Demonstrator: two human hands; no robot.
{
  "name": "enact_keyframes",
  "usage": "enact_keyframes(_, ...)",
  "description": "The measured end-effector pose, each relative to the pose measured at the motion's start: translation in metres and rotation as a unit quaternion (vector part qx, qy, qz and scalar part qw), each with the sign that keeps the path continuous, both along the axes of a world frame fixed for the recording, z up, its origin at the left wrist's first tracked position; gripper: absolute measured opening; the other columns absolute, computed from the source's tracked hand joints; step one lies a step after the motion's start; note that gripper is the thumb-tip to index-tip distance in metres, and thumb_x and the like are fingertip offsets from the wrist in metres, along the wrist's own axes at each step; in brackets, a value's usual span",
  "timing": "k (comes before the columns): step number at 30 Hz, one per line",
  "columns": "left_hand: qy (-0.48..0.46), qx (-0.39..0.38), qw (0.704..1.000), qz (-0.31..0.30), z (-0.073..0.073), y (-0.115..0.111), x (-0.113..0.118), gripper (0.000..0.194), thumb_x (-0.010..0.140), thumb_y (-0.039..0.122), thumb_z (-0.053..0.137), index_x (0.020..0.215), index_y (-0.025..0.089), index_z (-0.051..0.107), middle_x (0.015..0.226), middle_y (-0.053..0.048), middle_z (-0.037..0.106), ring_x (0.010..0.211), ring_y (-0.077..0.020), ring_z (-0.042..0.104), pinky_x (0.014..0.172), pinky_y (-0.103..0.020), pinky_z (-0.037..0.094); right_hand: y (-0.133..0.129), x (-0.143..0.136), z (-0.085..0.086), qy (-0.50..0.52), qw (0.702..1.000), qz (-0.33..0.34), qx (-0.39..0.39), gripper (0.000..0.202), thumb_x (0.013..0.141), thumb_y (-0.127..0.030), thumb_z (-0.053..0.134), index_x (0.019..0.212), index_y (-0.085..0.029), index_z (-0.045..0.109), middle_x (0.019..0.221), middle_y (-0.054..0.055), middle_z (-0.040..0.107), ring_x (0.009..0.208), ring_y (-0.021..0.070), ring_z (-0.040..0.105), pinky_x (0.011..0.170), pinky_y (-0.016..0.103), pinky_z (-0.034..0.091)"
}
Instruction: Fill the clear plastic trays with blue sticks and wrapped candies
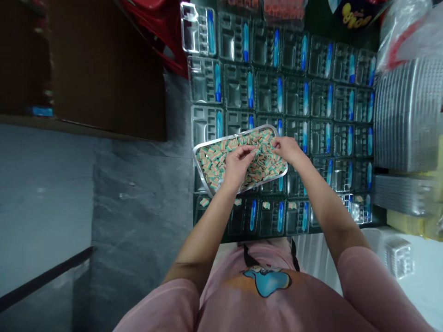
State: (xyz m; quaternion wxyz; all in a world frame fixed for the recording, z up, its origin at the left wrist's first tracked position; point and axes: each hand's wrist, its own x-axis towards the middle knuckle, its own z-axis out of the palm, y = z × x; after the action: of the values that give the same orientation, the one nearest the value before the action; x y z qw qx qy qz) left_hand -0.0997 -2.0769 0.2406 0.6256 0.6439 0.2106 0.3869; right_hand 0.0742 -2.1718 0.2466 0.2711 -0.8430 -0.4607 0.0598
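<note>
A metal tray (210, 189) full of small orange, cream and teal striped pieces (216, 159) rests tilted over the clear plastic blister trays. My left hand (238, 166) is over its middle, thumb and forefinger pinched on a striped piece. At the tray's right end, my right hand (288, 148) has its fingertips closed among the pieces; what they hold is too small to make out. Along the near row, blister trays such as this one (272, 223) have striped pieces in their upper parts. Blue pens (279, 92) lie in the slots of the blister trays.
Tall stacks of clear plastic trays (401, 120) stand at the right, with plastic bags (404, 32) behind them. A large cardboard box (107, 69) and a red plastic object (155, 27) are at the left. Orange-red packs (284, 11) sit at the far edge.
</note>
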Motion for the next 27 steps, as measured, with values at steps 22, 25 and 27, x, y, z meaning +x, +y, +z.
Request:
enact_keyframes(22, -0.048, -0.007, 0.996, 0.073, -0.01, -0.05, 0.016, 0.022, 0.069, 0.025, 0.076, 0.09, 0.02, 0.074, 0.091, -0.003, 0.075, 0.088, -0.0172, 0.069, 0.091, -0.036, 0.053, -0.042, -0.034, -0.028, 0.212, 0.881, 0.147, 0.397, 0.005, 0.08, -0.025, 0.066, 0.084, -0.023, 0.068, 0.089, 0.001, 0.069, 0.088, 0.0168, 0.064, 0.082, 0.033, 0.051)
enact_keyframes(25, -0.049, -0.026, 0.996, 0.067, -0.012, -0.06, 0.021, 0.024, 0.069, 0.026, 0.076, 0.091, 0.02, 0.074, 0.092, -0.004, 0.075, 0.089, -0.0177, 0.069, 0.092, -0.037, 0.053, -0.045, -0.027, -0.036, 0.242, 0.866, 0.153, 0.41, 0.006, 0.079, -0.026, 0.068, 0.084, -0.023, 0.068, 0.09, 0.001, 0.068, 0.091, 0.0176, 0.065, 0.086, 0.035, 0.052)
enact_keyframes(27, -0.049, -0.037, 0.996, 0.06, -0.014, -0.067, 0.024, 0.025, 0.068, 0.027, 0.077, 0.092, 0.02, 0.075, 0.093, -0.004, 0.076, 0.09, -0.0177, 0.069, 0.093, -0.037, 0.052, -0.049, -0.023, -0.039, 0.254, 0.86, 0.155, 0.414, 0.007, 0.078, -0.028, 0.07, 0.083, -0.024, 0.068, 0.09, 0.001, 0.068, 0.091, 0.0177, 0.065, 0.086, 0.035, 0.052)
